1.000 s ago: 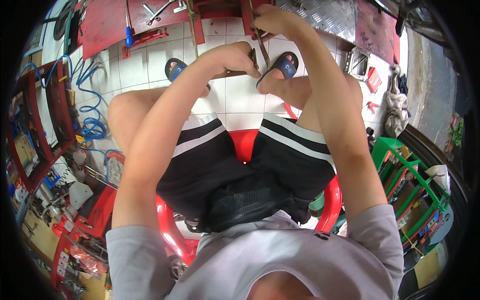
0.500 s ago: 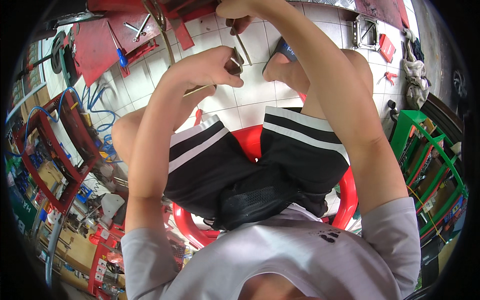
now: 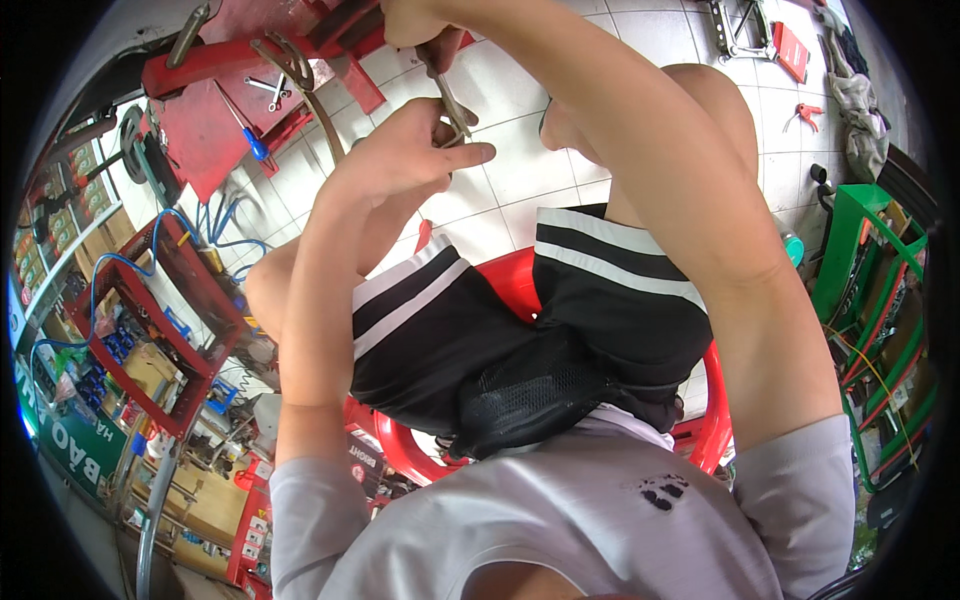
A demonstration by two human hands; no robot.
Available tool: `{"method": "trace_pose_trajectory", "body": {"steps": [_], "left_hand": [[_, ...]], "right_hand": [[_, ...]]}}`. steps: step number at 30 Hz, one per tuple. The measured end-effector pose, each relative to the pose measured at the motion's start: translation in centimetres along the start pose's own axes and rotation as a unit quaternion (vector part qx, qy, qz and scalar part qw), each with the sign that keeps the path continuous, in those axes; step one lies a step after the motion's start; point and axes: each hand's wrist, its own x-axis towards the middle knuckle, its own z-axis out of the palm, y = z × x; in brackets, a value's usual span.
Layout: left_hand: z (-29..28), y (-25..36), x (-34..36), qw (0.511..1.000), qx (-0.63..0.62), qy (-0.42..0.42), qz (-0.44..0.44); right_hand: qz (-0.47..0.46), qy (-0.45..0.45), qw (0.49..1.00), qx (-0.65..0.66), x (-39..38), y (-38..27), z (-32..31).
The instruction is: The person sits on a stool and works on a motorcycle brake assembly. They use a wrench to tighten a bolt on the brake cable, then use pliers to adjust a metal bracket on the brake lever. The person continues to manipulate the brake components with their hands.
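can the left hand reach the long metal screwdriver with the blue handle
Probably yes: the blue-handled screwdriver lies uncovered left of the left hand, though a bent brownish metal bar between them in this view may need reaching around.

We look steeply down from the wearer's head through one wide fisheye view. Our lens sits close above the shirt (image 3: 560, 510), facing over the shorts (image 3: 440, 340) toward the tiled floor (image 3: 525, 150), with left hand (image 3: 400, 145) and right hand (image 3: 412, 25) farther off.
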Motion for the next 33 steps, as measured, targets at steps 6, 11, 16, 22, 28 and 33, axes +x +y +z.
{"method": "trace_pose_trajectory", "body": {"steps": [6,11,16,22,28,33], "left_hand": [[1.4,0.9,-0.7,0.975,0.155,0.152,0.055],[2.1,2.7,-0.8,0.967,0.175,0.183,0.008],[1.8,3.2,-1.1,0.966,0.194,0.156,-0.066],[2.1,2.4,-1.4,0.99,-0.03,0.088,0.11],[2.1,3.4,-1.5,0.988,0.12,0.088,0.028],[2.8,2.2,-0.9,0.97,0.164,0.149,0.103]], "right_hand": [[-0.016,0.032,0.999,-0.009,0.0,-0.1,0.6],[-0.01,0.073,0.997,-0.002,0.5,-0.7,0.7],[-0.009,0.105,0.994,0.012,0.5,-1.0,0.8],[0.009,0.131,0.991,0.034,0.9,-1.8,1.1],[0.025,0.146,0.988,0.049,1.0,-2.1,1.1],[0.034,0.153,0.986,0.054,1.1,-2.5,1.2]]}}
